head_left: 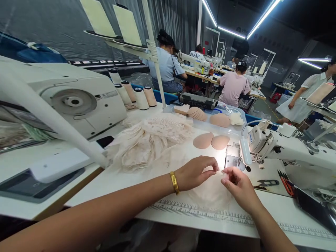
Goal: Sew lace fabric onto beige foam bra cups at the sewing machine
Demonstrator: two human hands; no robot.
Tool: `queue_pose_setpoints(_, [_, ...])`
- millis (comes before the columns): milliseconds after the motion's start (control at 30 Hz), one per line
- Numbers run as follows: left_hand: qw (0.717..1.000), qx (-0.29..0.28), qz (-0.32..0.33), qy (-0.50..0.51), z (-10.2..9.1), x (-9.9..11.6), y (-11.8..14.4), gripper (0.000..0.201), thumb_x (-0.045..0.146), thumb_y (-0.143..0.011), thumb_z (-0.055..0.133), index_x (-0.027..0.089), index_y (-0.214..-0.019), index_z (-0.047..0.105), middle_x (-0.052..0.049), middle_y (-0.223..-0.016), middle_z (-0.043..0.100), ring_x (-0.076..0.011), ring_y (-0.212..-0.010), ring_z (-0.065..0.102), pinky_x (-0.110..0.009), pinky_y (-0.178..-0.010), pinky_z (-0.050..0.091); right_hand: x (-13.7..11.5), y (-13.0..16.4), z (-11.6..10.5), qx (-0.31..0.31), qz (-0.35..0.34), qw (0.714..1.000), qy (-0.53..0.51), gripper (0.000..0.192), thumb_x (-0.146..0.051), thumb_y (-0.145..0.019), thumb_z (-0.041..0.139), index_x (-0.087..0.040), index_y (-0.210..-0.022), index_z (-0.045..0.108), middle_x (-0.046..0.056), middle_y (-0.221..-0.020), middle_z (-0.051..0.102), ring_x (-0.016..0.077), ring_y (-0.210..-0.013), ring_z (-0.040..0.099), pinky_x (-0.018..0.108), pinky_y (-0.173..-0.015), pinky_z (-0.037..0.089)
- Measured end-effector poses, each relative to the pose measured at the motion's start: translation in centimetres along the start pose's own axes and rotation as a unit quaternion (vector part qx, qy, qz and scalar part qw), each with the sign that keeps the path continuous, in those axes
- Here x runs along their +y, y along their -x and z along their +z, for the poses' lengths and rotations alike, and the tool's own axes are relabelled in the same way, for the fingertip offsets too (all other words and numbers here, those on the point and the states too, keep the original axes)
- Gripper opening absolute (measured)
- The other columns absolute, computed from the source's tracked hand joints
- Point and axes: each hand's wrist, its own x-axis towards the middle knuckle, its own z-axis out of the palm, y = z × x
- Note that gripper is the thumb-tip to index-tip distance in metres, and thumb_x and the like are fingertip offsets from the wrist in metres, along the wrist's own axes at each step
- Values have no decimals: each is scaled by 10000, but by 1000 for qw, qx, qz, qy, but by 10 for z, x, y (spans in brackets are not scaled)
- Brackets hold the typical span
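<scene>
My left hand (198, 172), with a gold bracelet (174, 182) at the wrist, pinches the edge of a sheer cream fabric (210, 196). Close beside it, my right hand (237, 183) pinches the same thin fabric between thumb and forefinger. The fabric hangs down over the table in front of the sewing machine (258, 140), whose lit needle area is just beyond my right fingers. Two beige bra cups (203, 140) lie behind my hands. To their left spreads a heap of cream lace (149, 140).
Thread cones (141, 98) and a second machine (78, 99) stand at left. A plastic tray (236, 127) holds more cups. Thread snips (267, 183) and red-handled scissors (286, 183) lie at right. A ruler strip (183, 209) runs along the front edge. Several people sit or stand beyond.
</scene>
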Motion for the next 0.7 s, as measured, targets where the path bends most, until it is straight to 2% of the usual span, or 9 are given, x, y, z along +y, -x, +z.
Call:
queue_pose_setpoints(100, [998,-28,-25,44,2,2,2,95,291,-960,485,209,-920,512,9,-812,649,-154,-705,591,-275,-674,447,-6,2,2,-5,-8,999,-43,292,-498,-853,705,-224,-867,607,-21,-768,547,159,-729,519,295,-686,437])
queue_pose_setpoints(200, [995,-70,-23,64,-2,5,0,114,320,-978,460,217,-933,480,45,-693,607,-136,-605,540,-248,-606,413,-9,6,1,-64,28,988,-140,344,-538,-869,694,-224,-838,557,-33,-703,563,146,-655,548,278,-628,430])
queue_pose_setpoints(233, [994,-88,-22,60,-5,5,-4,139,343,-986,457,216,-937,490,47,-677,613,-138,-603,550,-244,-606,419,-9,6,0,-86,51,979,-175,360,-557,-875,682,-226,-848,544,-44,-656,558,142,-607,553,273,-594,422])
queue_pose_setpoints(300, [994,-107,-33,-9,-13,2,-17,189,378,-996,455,213,-946,533,36,-699,658,-145,-627,598,-243,-618,443,-7,3,-2,-104,83,968,-213,382,-583,-883,664,-228,-852,524,-56,-607,553,143,-559,567,264,-557,405])
queue_pose_setpoints(400, [978,-59,-54,-191,-23,-11,-52,167,320,-951,529,193,-1015,617,-57,-988,743,-212,-872,686,-301,-767,493,3,-8,-7,-66,85,978,-177,402,-588,-861,690,-221,-817,532,-44,-654,581,147,-613,597,261,-574,401])
queue_pose_setpoints(467, [969,-33,-60,-239,-23,-23,-80,238,240,-887,589,180,-1112,638,-130,-1207,700,-291,-1106,644,-380,-939,464,10,-15,-9,-45,92,980,-172,405,-587,-839,708,-221,-812,539,-30,-689,604,157,-646,614,262,-568,392])
queue_pose_setpoints(500, [965,-28,-64,-254,-21,-29,-92,293,212,-871,593,181,-1158,637,-146,-1252,681,-312,-1146,627,-404,-971,447,14,-18,-10,-39,99,978,-181,401,-582,-830,716,-221,-817,541,-22,-707,618,161,-656,623,261,-559,386])
queue_pose_setpoints(600, [956,-22,-74,-284,-10,-45,-117,330,175,-882,568,191,-1202,647,-153,-1114,721,-319,-1064,660,-415,-940,443,22,-21,-12,-36,104,972,-207,369,-546,-835,714,-211,-859,562,7,-742,658,172,-690,649,261,-561,390])
queue_pose_setpoints(700, [956,-15,-68,-286,-1,-56,-126,295,164,-900,554,194,-1166,681,-135,-906,738,-299,-946,685,-398,-891,447,24,-20,-11,-37,98,974,-202,351,-530,-849,693,-201,-878,575,14,-720,678,171,-684,648,260,-575,404])
